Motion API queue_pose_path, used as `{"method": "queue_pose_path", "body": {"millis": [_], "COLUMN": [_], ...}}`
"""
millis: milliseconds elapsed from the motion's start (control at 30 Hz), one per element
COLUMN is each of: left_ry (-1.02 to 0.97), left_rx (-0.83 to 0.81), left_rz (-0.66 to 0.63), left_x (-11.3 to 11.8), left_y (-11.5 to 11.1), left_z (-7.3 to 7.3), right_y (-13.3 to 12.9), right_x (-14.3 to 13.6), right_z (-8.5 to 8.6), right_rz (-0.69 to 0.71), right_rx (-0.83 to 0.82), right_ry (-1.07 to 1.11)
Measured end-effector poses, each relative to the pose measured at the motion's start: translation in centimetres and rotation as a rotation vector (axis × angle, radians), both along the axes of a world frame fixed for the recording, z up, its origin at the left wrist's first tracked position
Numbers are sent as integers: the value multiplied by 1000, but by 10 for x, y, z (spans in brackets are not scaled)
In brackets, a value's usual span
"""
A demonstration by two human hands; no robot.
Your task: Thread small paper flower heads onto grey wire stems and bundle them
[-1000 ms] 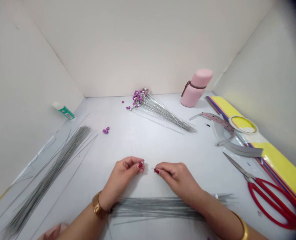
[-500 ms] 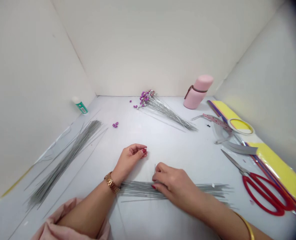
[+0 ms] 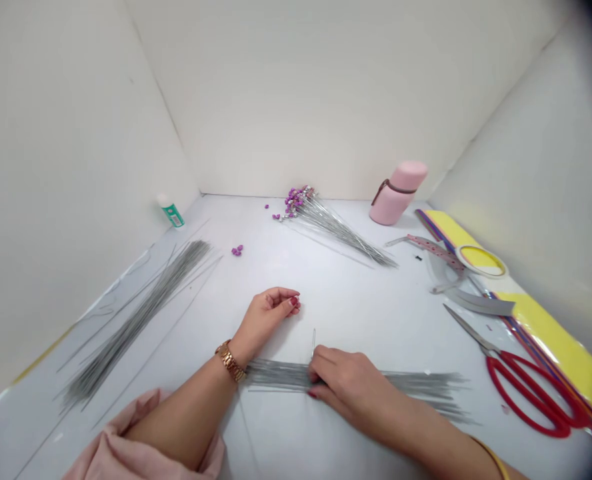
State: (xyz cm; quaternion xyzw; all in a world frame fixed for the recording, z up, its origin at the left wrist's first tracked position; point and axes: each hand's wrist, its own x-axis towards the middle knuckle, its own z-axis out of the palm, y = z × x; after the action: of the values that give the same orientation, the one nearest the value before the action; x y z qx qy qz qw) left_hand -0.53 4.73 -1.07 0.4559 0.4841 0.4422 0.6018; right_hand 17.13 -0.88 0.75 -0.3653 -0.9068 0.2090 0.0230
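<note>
My left hand [image 3: 271, 317] is closed above the middle of the white table, thumb pressed to the fingertips; whatever lies between them is too small to name. My right hand [image 3: 349, 377] is closed in a pinch on a thin silvery wire [image 3: 314, 339], whose end sticks up past the fingers. Beneath my right hand, a bundle of grey wires [image 3: 279, 375] lies crosswise, its left end by my watch. Several purple beads [image 3: 237, 251] rest beyond my left hand. Farther back lies a bunch of wires tipped with purple and silver beads [image 3: 296, 200].
Another bundle of grey wires [image 3: 141, 320] lies at the left, near a glue stick [image 3: 173, 215]. A pink bottle [image 3: 396, 193] stands at the back. On the right are red-handled scissors [image 3: 531, 387], a tape roll [image 3: 482, 261], ribbon strips [image 3: 481, 303] and yellow sheets [image 3: 551, 337].
My right hand has moved slightly down towards me, and more of the thin wire shows above its fingers. My left hand keeps its pinch. The whole view has shifted a little.
</note>
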Motion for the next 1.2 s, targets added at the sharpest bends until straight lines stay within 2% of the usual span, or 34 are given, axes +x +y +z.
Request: {"method": "queue_pose_path", "body": {"millis": [133, 333, 567, 733, 900, 1200], "left_ry": [-23, -72, -165, -288, -397, -463], "left_rx": [3, -30, -67, -111, -185, -231], "left_rz": [0, -1, 11, 18, 7, 52], "left_x": [0, 0, -1, -5, -6, -6], "left_y": [0, 1, 2, 1, -1, 1], "left_z": [-2, -1, -2, 2, 7, 5], "right_y": [-1, 0, 5, 24, 38, 42], "right_x": [-4, -2, 0, 5, 18, 33], "right_z": [0, 9, 20, 25, 20, 16], "right_rz": [18, 1, -129, -216, -316, -317], "right_rx": [30, 16, -44, 93, 235, 256], "right_ry": [-38, -3, 77, 149, 149, 153]}}
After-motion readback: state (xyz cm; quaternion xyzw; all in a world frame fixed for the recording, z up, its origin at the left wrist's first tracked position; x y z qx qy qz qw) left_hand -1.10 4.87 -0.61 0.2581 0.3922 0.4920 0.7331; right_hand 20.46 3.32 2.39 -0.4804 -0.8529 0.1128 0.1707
